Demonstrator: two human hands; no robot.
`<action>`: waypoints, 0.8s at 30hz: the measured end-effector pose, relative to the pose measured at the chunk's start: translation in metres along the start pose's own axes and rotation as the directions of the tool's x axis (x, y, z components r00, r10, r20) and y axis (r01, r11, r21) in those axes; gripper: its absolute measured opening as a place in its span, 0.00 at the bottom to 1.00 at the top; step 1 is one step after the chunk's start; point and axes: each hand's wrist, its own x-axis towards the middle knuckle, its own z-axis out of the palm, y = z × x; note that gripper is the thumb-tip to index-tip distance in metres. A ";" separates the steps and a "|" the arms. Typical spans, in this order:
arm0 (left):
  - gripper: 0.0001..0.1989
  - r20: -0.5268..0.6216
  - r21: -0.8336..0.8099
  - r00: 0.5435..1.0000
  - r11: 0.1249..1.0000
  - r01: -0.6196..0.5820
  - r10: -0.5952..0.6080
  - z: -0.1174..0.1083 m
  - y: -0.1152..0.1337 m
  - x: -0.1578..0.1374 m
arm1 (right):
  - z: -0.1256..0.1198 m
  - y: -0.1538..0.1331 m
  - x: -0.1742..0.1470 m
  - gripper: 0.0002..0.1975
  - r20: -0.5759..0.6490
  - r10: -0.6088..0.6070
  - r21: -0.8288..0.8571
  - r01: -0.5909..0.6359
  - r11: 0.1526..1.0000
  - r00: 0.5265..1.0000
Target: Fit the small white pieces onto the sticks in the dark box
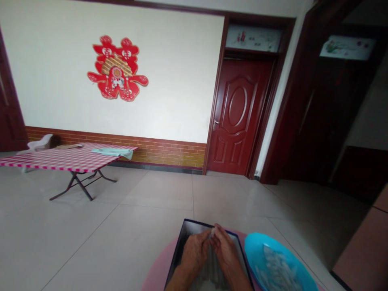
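My left hand (194, 251) and my right hand (224, 245) meet over an open box (198, 222) with a dark rim and pale inner walls. Fingertips of both hands are pinched together around a small whitish piece (212, 233), mostly hidden and too blurred to name. Below the hands, long pale strips (214, 271) lie side by side in the box. Just right of the box is a bright blue plastic basin (254, 246) holding many small whitish pieces (280, 268). My forearms cover part of the box.
Box and basin rest on a pink round surface (159, 260). A folding table (60, 159) with a red-and-white checked cover stands at left, a light green cloth (113, 152) on it. Behind it is a white chair (42, 142). A pinkish furniture edge (366, 246) is at right.
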 end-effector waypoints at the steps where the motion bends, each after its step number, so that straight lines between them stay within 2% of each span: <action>1: 0.16 0.020 0.050 0.999 0.998 -0.033 0.032 0.000 -0.001 0.000 | 0.000 0.000 -0.001 0.22 0.004 -0.009 -0.020 0.009 1.000 1.000; 4: 0.19 0.088 0.177 0.990 0.977 -0.121 0.107 -0.001 -0.002 0.000 | 0.000 -0.001 -0.004 0.22 0.014 -0.022 -0.057 0.023 0.998 1.000; 13: 0.17 0.060 0.208 0.992 0.970 -0.122 0.112 0.002 0.000 0.000 | 0.003 -0.006 -0.012 0.25 0.078 -0.029 -0.221 0.045 0.974 0.997; 16: 0.18 0.059 0.137 0.997 0.989 -0.056 0.048 0.004 0.002 0.003 | 0.004 -0.008 -0.013 0.24 0.075 0.000 -0.184 0.013 0.983 0.997; 19: 0.19 0.067 -0.011 0.996 0.998 0.057 -0.056 0.007 0.002 0.005 | 0.006 -0.010 -0.014 0.24 0.135 0.047 -0.068 -0.038 0.997 0.990; 24: 0.21 0.187 -0.240 0.955 0.932 0.272 -0.231 0.012 -0.004 0.006 | 0.008 -0.008 -0.016 0.26 0.228 0.047 -0.007 -0.047 0.999 0.973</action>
